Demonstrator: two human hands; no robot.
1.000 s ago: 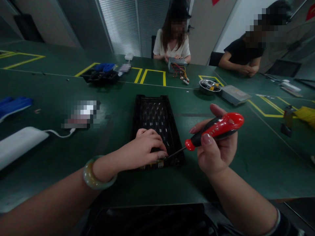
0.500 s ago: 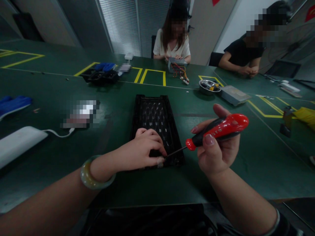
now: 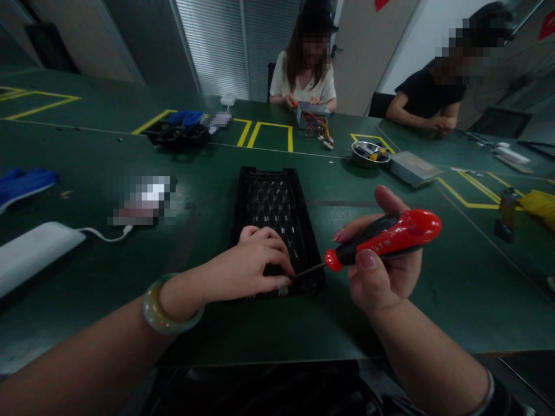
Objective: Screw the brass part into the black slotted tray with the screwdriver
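A black keyboard frame [image 3: 273, 202] lies lengthwise on the green table in front of me. My left hand [image 3: 251, 266] rests on its near end with fingers curled and pressed down, fingertips by a small part at the frame's near edge. My right hand [image 3: 381, 271] is closed round a red and black screwdriver [image 3: 385, 236]. The screwdriver's thin shaft points left, and its tip meets the frame beside my left fingertips. A pale green bangle [image 3: 167, 309] sits on my left wrist.
A white device with a cable [image 3: 34, 251] lies at the left, blue gloves [image 3: 21, 180] beyond it. A metal bowl [image 3: 368, 153] and a grey box [image 3: 414, 167] stand at the back right. Two people sit at the table's far side, one handling a wired unit [image 3: 314, 112].
My right hand has tilted the screwdriver handle slightly lower and to the right. My left hand has stayed pressed on the frame's near end.
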